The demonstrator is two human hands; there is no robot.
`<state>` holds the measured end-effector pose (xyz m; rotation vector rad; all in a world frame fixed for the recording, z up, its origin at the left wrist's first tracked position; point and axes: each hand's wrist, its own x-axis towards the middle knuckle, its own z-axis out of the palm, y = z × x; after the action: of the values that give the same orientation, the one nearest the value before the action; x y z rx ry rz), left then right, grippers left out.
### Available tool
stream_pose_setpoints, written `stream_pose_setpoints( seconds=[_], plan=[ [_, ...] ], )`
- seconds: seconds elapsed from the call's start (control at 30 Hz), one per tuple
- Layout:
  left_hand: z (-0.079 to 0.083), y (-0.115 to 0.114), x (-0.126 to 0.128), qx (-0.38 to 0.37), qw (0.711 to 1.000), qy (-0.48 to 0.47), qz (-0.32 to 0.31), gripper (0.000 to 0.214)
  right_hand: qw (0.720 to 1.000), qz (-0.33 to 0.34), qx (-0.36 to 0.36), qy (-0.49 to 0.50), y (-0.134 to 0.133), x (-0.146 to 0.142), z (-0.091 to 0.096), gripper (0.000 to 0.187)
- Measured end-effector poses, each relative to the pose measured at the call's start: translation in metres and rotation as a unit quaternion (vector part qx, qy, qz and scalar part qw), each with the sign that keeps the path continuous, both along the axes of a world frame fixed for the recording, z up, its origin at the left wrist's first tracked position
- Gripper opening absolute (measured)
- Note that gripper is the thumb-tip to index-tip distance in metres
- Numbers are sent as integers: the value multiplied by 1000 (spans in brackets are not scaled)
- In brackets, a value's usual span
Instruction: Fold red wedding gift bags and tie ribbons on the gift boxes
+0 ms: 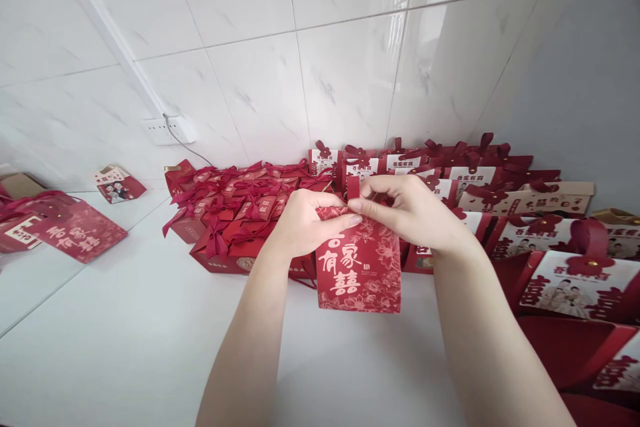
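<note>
A red paper gift box (359, 273) with pale Chinese characters and flower prints hangs upright between my hands, above the white table. My left hand (315, 223) pinches its top edge, thumb across the front. On the other side, my right hand (400, 207) has thumb and forefinger closed at the red strap (353, 188) that stands up from the box top. The fingers behind the box are partly hidden. Just behind it stand several small red boxes with ribbon bows (257, 207).
Rows of red and white gift boxes with photo fronts (565, 287) fill the right side. Farther left lie a red box (83, 227) and a small photo box (119, 185). A socket strip (169, 130) with a cable is on the tiled wall (250, 80). The white table (125, 347) extends in front.
</note>
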<state>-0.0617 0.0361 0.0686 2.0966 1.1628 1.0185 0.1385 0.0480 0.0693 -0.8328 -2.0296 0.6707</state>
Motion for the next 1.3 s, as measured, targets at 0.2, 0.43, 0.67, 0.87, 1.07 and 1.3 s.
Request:
stream_pose_setpoints(
  seconds=[0.2, 0.43, 0.67, 0.87, 1.07, 1.3],
  plan=[
    [-3, 1, 1, -8, 999, -3, -36, 20, 1000, -24, 6, -9, 0, 0, 1, 47],
    [-3, 2, 7, -4, 998, -51, -19, 19, 996, -52, 67, 5, -3, -2, 4, 38],
    [-6, 4, 8, -11, 995, -94, -35, 21, 998, -9, 43, 47, -2, -6, 1, 21],
    [-7, 2, 13, -43, 996, -76, 2, 27, 998, -24, 37, 37, 1, -2, -1, 23],
    [-18, 12, 17, -187, 949, -246, -62, 34, 990, -94, 42, 95, 10, 9, -6, 29],
    [-23, 17, 20, -222, 908, -354, -23, 29, 970, -99, -52, 217, 20, 17, -9, 33]
  ],
)
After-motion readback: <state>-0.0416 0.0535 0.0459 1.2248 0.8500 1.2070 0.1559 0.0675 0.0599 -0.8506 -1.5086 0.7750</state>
